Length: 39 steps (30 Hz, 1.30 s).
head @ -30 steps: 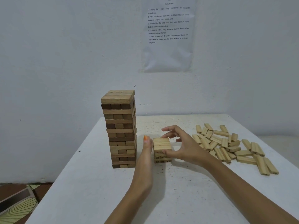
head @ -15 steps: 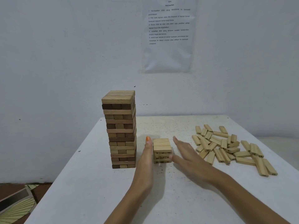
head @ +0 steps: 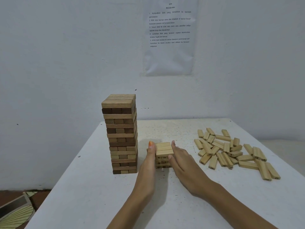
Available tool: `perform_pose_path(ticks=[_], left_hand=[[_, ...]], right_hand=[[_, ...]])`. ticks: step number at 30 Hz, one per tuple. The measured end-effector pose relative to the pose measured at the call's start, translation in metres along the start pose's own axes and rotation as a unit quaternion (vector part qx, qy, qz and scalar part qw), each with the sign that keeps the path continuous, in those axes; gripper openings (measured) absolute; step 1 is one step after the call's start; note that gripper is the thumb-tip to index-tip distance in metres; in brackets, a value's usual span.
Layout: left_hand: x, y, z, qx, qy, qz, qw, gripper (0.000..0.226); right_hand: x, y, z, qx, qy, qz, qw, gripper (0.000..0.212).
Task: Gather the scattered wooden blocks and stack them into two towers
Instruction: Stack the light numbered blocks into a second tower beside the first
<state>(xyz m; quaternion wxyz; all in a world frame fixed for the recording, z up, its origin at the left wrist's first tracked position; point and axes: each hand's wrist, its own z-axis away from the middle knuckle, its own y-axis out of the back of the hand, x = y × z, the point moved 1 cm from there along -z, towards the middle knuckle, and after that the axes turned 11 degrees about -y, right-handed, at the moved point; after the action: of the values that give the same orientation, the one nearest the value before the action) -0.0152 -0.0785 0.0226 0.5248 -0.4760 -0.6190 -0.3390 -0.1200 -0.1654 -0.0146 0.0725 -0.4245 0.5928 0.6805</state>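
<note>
In the head view, your short tower [head: 164, 148] stands on the white worktop [head: 92, 200]. It lies between the tall tower [head: 121, 134] on its left and the scattered blocks [head: 231, 152] on its right. Your left grip [head: 148, 164] is flat, with straight fingers laid against the short tower's left side and an orange-painted fingertip level with its top. Your right grip [head: 183, 162] is flat too, its fingers lying along the tower's right side and its thumb touching the numbered front face. Neither grip curls round a block; the short tower sits between them, touched on both sides. The tall tower stands just beside the left grip, not touching it. The scattered blocks lie loose near the right grip, also apart from it. A printed sheet [head: 170, 38] hangs on the wall behind.
</note>
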Motion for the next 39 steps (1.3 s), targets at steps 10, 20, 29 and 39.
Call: perform_pose_path(ticks=[10, 20, 29, 39], left_hand=[[-0.006, 0.001, -0.003, 0.004, 0.008, 0.003, 1.000, 0.029], [-0.008, 0.002, -0.003, -0.006, 0.001, -0.012, 1.000, 0.024], [-0.017, 0.001, 0.003, -0.001, -0.141, -0.190, 0.972, 0.059], [-0.013, -0.032, 0.000, -0.059, -0.268, -0.269, 0.923, 0.035]], right_hand=[[-0.007, 0.001, 0.004, 0.009, 0.003, 0.040, 0.999, 0.057], [-0.008, 0.002, 0.005, 0.021, 0.010, 0.073, 0.997, 0.057], [-0.004, 0.016, 0.010, 0.071, 0.017, -0.003, 0.997, 0.053], [0.012, 0.062, 0.020, 0.141, -0.019, -0.135, 0.981, 0.023]])
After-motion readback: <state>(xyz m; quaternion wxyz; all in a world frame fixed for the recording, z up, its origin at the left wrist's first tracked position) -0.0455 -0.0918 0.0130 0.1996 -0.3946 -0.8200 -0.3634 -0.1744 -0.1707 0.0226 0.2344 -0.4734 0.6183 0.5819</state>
